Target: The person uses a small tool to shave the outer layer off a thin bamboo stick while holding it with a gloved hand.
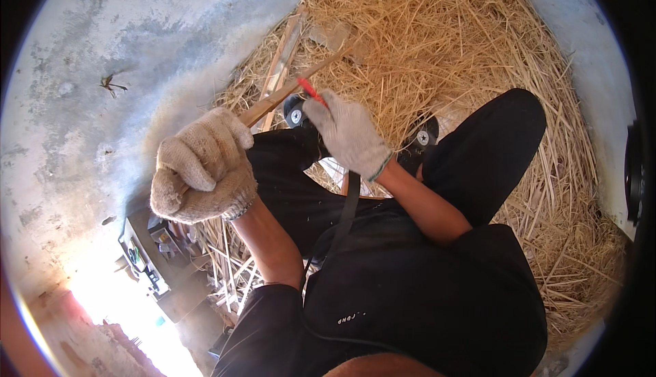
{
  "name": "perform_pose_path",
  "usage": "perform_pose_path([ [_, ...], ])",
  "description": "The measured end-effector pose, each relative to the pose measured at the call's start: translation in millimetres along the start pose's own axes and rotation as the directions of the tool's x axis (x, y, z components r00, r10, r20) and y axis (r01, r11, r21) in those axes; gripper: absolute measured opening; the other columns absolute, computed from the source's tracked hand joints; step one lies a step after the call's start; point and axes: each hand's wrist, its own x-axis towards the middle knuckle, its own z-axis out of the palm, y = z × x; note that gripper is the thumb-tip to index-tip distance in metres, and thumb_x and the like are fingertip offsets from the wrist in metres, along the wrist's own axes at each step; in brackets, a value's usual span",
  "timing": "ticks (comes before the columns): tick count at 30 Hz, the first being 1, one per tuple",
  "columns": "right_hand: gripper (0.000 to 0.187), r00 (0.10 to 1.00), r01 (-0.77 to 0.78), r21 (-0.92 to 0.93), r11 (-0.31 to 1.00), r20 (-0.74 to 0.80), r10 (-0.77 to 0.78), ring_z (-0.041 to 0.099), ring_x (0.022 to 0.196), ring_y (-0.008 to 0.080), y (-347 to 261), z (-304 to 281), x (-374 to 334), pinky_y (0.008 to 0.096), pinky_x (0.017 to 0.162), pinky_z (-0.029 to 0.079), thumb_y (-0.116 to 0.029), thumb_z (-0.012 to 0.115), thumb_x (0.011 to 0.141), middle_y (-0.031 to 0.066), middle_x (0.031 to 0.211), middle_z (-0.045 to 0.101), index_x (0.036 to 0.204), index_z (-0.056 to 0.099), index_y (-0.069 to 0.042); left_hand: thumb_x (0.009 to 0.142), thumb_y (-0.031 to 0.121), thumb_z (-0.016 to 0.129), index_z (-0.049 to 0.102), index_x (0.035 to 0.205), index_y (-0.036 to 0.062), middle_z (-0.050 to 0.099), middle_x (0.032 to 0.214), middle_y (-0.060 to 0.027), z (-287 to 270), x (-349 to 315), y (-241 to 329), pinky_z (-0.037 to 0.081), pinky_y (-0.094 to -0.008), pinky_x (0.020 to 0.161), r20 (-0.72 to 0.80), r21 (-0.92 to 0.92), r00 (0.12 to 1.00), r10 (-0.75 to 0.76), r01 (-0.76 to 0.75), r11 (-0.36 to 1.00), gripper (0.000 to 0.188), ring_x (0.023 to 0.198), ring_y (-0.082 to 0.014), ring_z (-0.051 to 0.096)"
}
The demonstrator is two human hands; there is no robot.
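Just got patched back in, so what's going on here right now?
The person's gloved left hand is closed around a wooden stick, which slants forward over a spread of loose straw. The gloved right hand holds a slim red object, its tip close to the stick; whether the two touch is hard to tell.

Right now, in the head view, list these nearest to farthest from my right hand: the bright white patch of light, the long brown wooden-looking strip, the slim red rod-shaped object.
1. Slim red rod-shaped object: held in the right hand's fingers.
2. Long brown wooden-looking strip: just left of it.
3. Bright white patch of light: far lower left.
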Motion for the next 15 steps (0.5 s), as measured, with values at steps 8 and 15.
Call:
perform_pose_path([
  [8, 0.040, 0.997, 0.075, -0.266, 0.961, 0.015, -0.074, 0.063, 0.063, 0.0451, 31.5, 22.2, 1.2, 0.0482, 0.055, 0.048, -0.038, 0.054, 0.102, 0.0263, 0.066, 0.060, 0.100, 0.062, 0.001, 0.094, 0.040, 0.050, 0.054, 0.061, 0.0146, 0.044, 0.052, 0.0004, -12.3, -9.6, 6.2, 0.042, -0.0401, 0.059, 0.025, 0.010, 1.000, -0.016, 0.016, 1.000, 0.042, 0.046, -0.0171, 0.041],
  [15, 0.043, 0.977, -0.165, -0.480, 0.861, -0.198, 0.077, 0.065, 0.062, 0.0423, 100.9, 13.6, 29.6, 0.0488, 0.057, 0.050, -0.039, 0.055, 0.100, 0.0260, 0.068, 0.063, 0.100, 0.064, 0.003, 0.093, 0.038, 0.051, 0.058, 0.065, 0.0136, 0.043, 0.052, -0.0003, -5.5, -5.4, 2.8, 0.041, -0.0413, 0.062, 0.092, -0.034, 0.995, -0.042, 0.045, 0.998, 0.038, 0.050, -0.0185, 0.041],
])
